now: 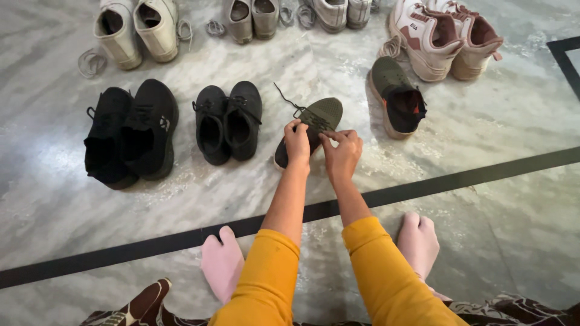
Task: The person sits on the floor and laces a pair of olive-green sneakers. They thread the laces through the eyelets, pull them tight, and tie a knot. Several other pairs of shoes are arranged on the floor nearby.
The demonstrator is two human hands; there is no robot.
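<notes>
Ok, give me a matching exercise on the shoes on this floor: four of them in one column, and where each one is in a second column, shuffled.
Things:
1. olive shoe
2. second olive shoe
3. high black pair
4. white and maroon pair

Places:
A. far row, right end
B. under both hands, the left hand and the right hand at its laces
C. near row, left end
D. lying alone, right of the hands

Pairs: 1-B, 2-D, 3-C, 4-A
</notes>
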